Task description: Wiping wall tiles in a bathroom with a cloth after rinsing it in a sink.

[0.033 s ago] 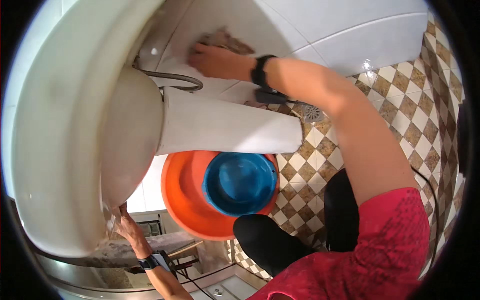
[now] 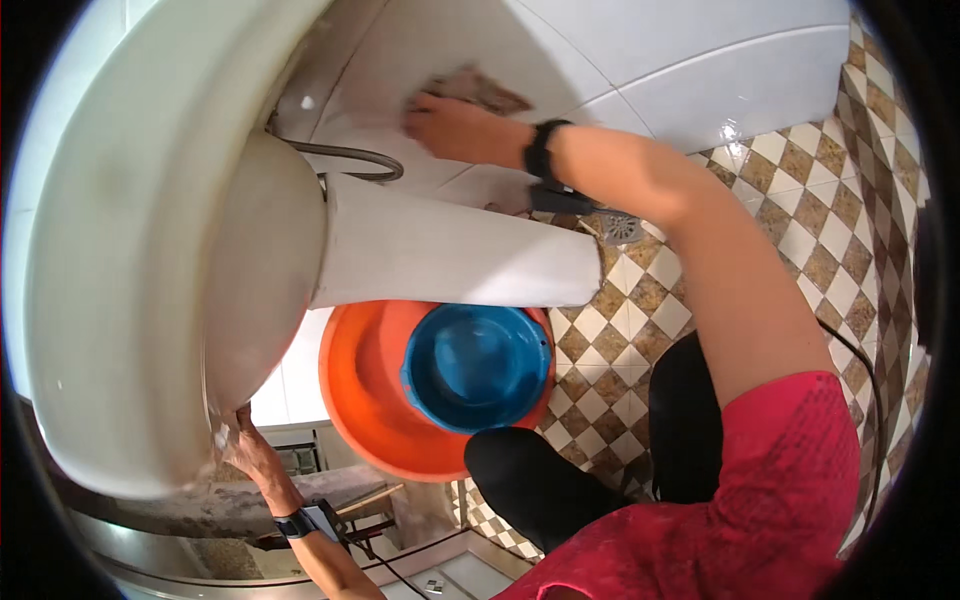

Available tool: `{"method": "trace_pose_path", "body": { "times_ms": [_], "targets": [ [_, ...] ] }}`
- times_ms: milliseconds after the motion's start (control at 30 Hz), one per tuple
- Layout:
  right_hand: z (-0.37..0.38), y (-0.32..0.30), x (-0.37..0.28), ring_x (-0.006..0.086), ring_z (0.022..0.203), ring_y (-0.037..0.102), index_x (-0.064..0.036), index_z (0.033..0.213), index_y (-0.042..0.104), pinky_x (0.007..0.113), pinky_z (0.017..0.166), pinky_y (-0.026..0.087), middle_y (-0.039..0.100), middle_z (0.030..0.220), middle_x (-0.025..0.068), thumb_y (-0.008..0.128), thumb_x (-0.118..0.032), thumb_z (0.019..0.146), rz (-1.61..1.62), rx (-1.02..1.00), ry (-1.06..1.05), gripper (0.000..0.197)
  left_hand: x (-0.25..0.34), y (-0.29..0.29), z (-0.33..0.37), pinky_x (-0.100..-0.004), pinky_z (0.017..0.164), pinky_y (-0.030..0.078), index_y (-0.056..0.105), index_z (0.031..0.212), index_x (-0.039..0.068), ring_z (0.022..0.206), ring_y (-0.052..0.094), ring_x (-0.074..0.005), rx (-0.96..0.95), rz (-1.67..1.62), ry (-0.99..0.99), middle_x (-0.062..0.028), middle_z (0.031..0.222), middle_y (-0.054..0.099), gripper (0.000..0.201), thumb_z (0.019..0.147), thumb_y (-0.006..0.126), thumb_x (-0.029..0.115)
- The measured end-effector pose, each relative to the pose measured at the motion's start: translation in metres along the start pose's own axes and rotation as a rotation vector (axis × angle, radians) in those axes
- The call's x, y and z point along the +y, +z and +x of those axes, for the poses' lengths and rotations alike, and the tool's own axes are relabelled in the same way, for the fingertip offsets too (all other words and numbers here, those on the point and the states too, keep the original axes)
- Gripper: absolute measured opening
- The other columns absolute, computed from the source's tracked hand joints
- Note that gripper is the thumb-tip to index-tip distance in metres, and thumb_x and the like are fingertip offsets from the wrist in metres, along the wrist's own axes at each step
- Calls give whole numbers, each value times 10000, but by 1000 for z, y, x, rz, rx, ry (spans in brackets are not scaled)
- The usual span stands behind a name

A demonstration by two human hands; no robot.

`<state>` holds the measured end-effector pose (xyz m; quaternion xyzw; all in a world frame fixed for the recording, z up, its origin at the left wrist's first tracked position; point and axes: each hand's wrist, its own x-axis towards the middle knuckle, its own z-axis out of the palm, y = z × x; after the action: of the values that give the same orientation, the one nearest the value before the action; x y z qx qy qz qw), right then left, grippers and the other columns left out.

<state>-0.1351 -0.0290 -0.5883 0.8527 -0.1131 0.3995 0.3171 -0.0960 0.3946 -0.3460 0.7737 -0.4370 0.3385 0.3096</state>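
Observation:
My right hand (image 2: 460,130) presses a brown cloth (image 2: 485,88) flat against the white tiled wall (image 2: 680,70) behind a white pedestal sink. A black band sits on that wrist. The sink bowl (image 2: 130,280) fills the left side, and its white pedestal (image 2: 460,255) runs across the middle. My left hand (image 2: 245,450) grips the sink's rim at the lower left, with a dark watch on its wrist.
An orange basin (image 2: 365,400) with a blue basin (image 2: 475,365) inside it stands beside the pedestal. A metal hose (image 2: 350,155) curves under the bowl. A floor drain (image 2: 620,228) sits in the brown-and-white checked floor (image 2: 800,200). My knees in black trousers (image 2: 540,480) are below.

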Motion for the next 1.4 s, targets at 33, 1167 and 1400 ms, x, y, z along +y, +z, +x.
{"method": "trace_pose_path", "body": {
  "times_ms": [33,1167,1400],
  "targets": [
    [-31,5,-8,157,1040,478,-214,783,698,335,949,327,577,953,-66,606,-190,708,59,-94,-16,121,-7,-4,2,-438,988,418,510,1234,10,1110,506,-246,-14,-88,-7,-112,1288,481,418,865,630,165],
    [90,-38,42,142,1121,461,-177,848,674,288,968,331,564,1101,-61,588,-190,723,214,336,322,152,25,13,-11,-388,912,406,564,1114,-36,978,524,-216,35,212,27,-93,1090,595,429,887,589,327],
    [122,-31,26,157,1084,494,-169,827,682,300,1009,324,585,990,-59,596,-171,738,10,454,302,124,20,7,-9,-432,913,421,563,1139,-14,1020,526,-210,56,356,118,-100,1147,576,426,899,570,338]
  ]
}}
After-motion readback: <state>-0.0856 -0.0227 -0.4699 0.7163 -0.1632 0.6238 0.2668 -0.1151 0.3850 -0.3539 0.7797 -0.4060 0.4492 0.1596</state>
